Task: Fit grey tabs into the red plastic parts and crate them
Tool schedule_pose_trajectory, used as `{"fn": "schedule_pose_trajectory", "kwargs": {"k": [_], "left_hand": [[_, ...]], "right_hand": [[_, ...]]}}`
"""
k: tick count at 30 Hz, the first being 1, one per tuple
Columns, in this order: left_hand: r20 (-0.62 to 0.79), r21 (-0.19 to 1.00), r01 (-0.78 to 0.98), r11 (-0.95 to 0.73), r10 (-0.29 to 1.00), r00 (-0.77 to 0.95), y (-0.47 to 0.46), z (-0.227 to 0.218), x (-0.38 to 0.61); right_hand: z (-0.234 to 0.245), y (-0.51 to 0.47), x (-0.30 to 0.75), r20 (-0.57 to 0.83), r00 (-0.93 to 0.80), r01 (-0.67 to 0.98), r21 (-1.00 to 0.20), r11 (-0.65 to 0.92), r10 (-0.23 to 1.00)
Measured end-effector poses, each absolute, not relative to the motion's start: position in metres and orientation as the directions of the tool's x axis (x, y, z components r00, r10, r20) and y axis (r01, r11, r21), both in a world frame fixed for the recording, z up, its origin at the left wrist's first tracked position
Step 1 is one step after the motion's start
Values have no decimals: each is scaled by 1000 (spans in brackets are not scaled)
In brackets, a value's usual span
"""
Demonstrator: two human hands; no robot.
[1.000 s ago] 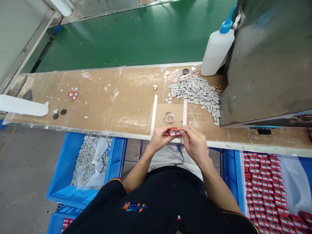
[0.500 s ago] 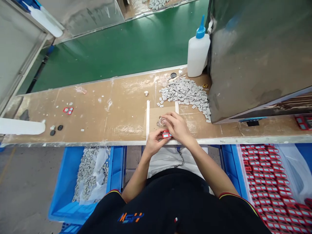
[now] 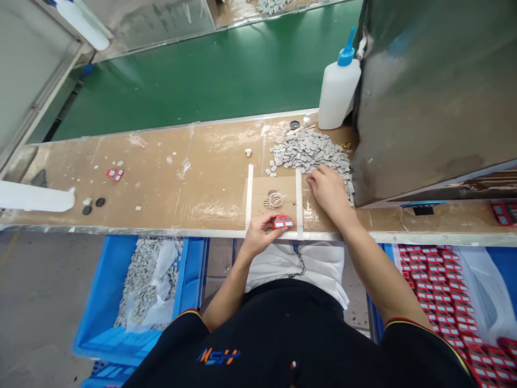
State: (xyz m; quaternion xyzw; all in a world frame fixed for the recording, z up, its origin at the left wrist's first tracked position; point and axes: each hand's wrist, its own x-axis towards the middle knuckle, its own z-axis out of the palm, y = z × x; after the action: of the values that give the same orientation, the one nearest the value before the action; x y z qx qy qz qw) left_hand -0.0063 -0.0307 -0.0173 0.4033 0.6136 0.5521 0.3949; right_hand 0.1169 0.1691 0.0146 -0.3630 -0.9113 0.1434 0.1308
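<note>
My left hand (image 3: 260, 233) pinches a small red frame piece (image 3: 283, 221) with two pale windows at the near edge of the brown workbench (image 3: 181, 183), between two white tape strips. My right hand (image 3: 328, 189) reaches forward to the near edge of a heap of small grey tiles (image 3: 309, 152); its fingertips curl down onto the tiles, and what they hold, if anything, is hidden. A small clear cup (image 3: 276, 199) sits between the tape strips, just beyond the red piece.
A white glue bottle (image 3: 338, 92) with a blue nozzle stands behind the heap, beside a large grey metal housing (image 3: 436, 91). A green conveyor belt (image 3: 202, 70) runs behind the bench. Below are a blue bin of grey tiles (image 3: 141, 291) and a bin of red pieces (image 3: 444, 291).
My right hand left the red piece, passed over the clear cup and moved right and forward to the grey tile heap. My left hand kept hold of the red piece.
</note>
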Motion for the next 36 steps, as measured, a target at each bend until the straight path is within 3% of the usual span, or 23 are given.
{"fn": "schedule_pose_trajectory", "kwargs": {"k": [5, 10, 14, 16, 21, 25, 30, 36], "left_hand": [[9, 995, 99, 24, 949, -314, -33, -22, -12], [35, 996, 89, -17, 979, -202, -35, -23, -18], [3, 1000, 22, 1, 984, -181, -36, -22, -19], [13, 1000, 19, -10, 983, -182, -37, -23, -20], [51, 997, 70, -41, 987, -150, -36, -24, -23], [65, 993, 103, -50, 986, -153, -37, -26, -23], [92, 989, 127, -75, 987, -135, -37, -26, -24], [109, 974, 210, -84, 988, -110, -38, -22, -26]], "right_hand": [[14, 172, 116, 135, -718, 610, -352, 710, 683], [22, 161, 136, 135, -703, 523, -568, 636, 698], [35, 123, 162, 92, -730, 281, -863, 420, 678], [37, 103, 168, 41, -742, 188, -945, 267, 669], [29, 80, 159, -146, -758, 163, -986, -33, 635], [25, 80, 151, -245, -762, 190, -969, -155, 599], [26, 79, 152, -274, -767, 268, -958, -98, 580], [35, 82, 151, -140, -812, 323, -917, 236, 567]]}}
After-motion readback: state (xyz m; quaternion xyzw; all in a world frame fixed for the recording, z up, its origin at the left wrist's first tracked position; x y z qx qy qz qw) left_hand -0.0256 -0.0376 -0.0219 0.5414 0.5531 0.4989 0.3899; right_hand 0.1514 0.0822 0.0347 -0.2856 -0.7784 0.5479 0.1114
